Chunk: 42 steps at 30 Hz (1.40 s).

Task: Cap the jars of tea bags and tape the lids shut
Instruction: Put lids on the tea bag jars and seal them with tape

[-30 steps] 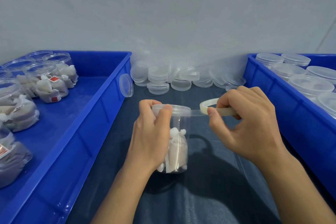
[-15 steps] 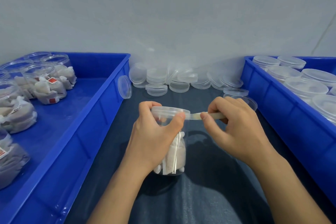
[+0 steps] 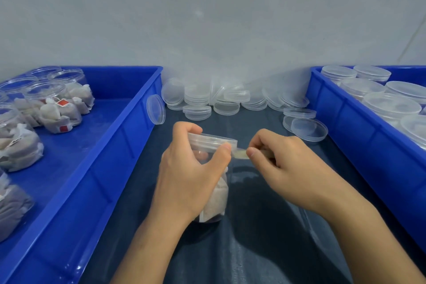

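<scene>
Tabletop (image 3: 265,249): dark blue cloth cover, runs btwn the two bins.
Left bin (image 3: 129,145): big blue tray, holds uncapped jars (image 3: 55,104) of tea bags along its far & left side.
Right bin (image 3: 345,122): blue, holds capped jars (image 3: 389,105), lids on.
Loose lids (image 3: 221,99): clear, piled at back of tabletop vs the wall; one leans on left bin's outer wall, a few lie flat nr right bin.
Jar (image 3: 216,193): clear, upright on tabletop at centre, tea bags inside, mostly hidden behind left hand.
Left hand (image 3: 191,175): wrapped round jar from the near-left; fingers curl over far side, thumb tip pressed on the lid's rim at the right.
Lid (image 3: 212,142): clear, seated on jar top.
Right hand (image 3: 283,159): just right of jar, level w/ the lid, fingers curled, pinching tape roll; not touching jar.
Tape roll (image 3: 267,153): mostly hidden in right hand.
Tape strip (image 3: 241,154): short, yellowish-clear, stretched from lid rim by left thumb across to right hand.
</scene>
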Motion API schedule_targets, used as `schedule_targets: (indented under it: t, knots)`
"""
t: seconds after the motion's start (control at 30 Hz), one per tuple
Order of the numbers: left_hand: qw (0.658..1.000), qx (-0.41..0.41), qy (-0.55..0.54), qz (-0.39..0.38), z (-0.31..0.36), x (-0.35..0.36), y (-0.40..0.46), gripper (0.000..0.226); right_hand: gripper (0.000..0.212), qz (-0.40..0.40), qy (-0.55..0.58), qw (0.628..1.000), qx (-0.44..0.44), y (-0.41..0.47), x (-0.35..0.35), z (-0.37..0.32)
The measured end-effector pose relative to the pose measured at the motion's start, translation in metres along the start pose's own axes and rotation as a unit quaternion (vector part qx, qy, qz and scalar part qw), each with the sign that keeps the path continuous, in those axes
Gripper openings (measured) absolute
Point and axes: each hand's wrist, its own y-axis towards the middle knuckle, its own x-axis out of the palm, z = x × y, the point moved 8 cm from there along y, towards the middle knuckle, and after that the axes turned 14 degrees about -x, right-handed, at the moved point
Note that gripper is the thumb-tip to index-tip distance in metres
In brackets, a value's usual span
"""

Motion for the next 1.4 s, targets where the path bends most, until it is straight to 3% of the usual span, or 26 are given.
schedule_targets:
  t: [0.13, 0.3, 0.53, 0.93, 1.1, 1.2, 1.33, 1.4]
  knots:
    - [1.000, -0.003, 0.012, 0.007, 0.001, 0.001, -0.002, 0.062, 0.051, 0.021, 0.026, 0.999, 0.017, 0.000, -0.003, -0.002]
    - [1.000, -0.008, 0.019, 0.016, 0.001, 0.002, -0.002, 0.070, 0.035, 0.038, -0.001, 0.999, 0.017, 0.002, -0.010, -0.004]
    - [0.995, 0.044, 0.042, 0.075, 0.004, -0.002, -0.005, 0.069, 0.035, 0.037, 0.000, 0.999, 0.034, 0.002, -0.007, -0.007]
    - [0.994, 0.046, -0.020, 0.093, 0.005, -0.007, -0.007, 0.067, 0.036, 0.188, -0.055, 0.981, -0.010, 0.004, -0.016, -0.029]
    - [0.994, 0.015, -0.083, 0.063, -0.001, -0.008, 0.000, 0.058, 0.035, 0.240, -0.056, 0.969, -0.016, 0.002, -0.024, -0.034]
    - [0.988, -0.029, -0.153, -0.002, -0.007, -0.004, 0.006, 0.056, 0.035, 0.268, 0.010, 0.963, 0.005, 0.000, -0.028, -0.025]
    - [0.943, -0.087, -0.296, -0.124, -0.006, 0.011, 0.007, 0.073, 0.035, 0.302, 0.133, 0.944, 0.024, 0.000, -0.030, -0.016]
    - [0.903, -0.111, -0.364, -0.199, -0.005, 0.016, 0.007, 0.078, 0.035, 0.321, 0.190, 0.927, 0.029, 0.003, -0.031, -0.011]
